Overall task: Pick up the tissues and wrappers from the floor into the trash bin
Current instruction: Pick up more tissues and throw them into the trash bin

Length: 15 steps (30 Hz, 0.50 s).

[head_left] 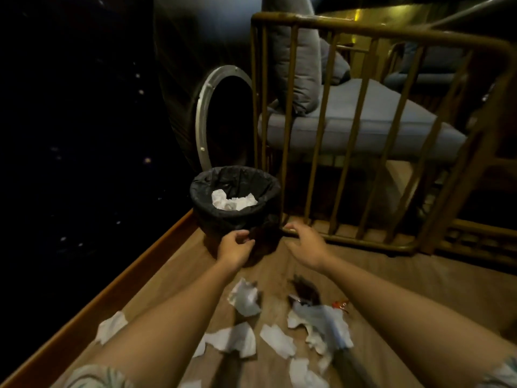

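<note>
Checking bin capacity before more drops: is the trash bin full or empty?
Partly filled. The trash bin stands upright with white tissues lying low inside its black liner, well below the rim.

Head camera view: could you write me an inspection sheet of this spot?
Surface: brown wooden floor.
Job's things: black-lined round trash bin holding white tissues; crumpled white tissues on the floor; small red wrapper.
Clutter: dark tuft by the tissues.
Grippers: left hand pinches the liner; right hand open beside the bin.
Cables: nothing seen.
Surroundings: brown slatted wooden bench, grey cushions, round metal-rimmed window.
</note>
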{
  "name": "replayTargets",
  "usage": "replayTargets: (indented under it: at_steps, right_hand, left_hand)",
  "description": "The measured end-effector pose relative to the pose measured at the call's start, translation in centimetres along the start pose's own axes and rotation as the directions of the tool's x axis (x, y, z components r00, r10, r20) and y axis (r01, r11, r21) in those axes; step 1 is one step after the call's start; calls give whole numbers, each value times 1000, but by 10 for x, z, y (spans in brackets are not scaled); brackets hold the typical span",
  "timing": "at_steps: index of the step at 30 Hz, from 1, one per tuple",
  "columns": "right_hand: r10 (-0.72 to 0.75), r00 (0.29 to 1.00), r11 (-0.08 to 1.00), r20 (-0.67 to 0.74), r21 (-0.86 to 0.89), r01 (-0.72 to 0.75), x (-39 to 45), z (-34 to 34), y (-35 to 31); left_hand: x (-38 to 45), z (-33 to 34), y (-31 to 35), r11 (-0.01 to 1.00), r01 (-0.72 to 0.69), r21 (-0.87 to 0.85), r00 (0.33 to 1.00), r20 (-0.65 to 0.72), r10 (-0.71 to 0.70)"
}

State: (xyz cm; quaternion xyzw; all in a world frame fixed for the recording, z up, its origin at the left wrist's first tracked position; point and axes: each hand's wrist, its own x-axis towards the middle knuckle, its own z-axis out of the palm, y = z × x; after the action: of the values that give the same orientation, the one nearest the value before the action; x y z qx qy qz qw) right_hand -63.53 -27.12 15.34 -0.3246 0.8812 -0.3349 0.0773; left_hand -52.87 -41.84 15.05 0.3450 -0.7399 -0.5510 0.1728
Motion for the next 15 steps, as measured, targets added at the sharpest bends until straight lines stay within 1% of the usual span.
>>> replayTargets:
  at_steps: [2,6,9,11,13,15]
  right_hand:
    - [11,999,997,35,-79,-9,-26,-6,20]
    - [121,990,979,66,-175,-108,-82,-15,67]
    - [191,980,971,45,-158,-182,-125,-21,106]
    - [256,966,959,24,-135,-250,-157,-25,133]
    - [320,947,940,16,-131,-316,-192,-27,158]
    - [371,928,921,-34,-114,-373,-226,-25,185]
  left_hand:
    - [-17,16,-12,998,-10,64,995,98,3]
    - [-50,57,-35,991,-22,129,971,238,-9]
    - [-77,89,-56,984,-22,174,938,345,-40]
    - [-96,109,-74,987,-23,162,915,400,-44]
    - [-114,127,-95,973,-93,212,896,444,-11]
    - [-129,139,-114,943,-156,293,886,464,2]
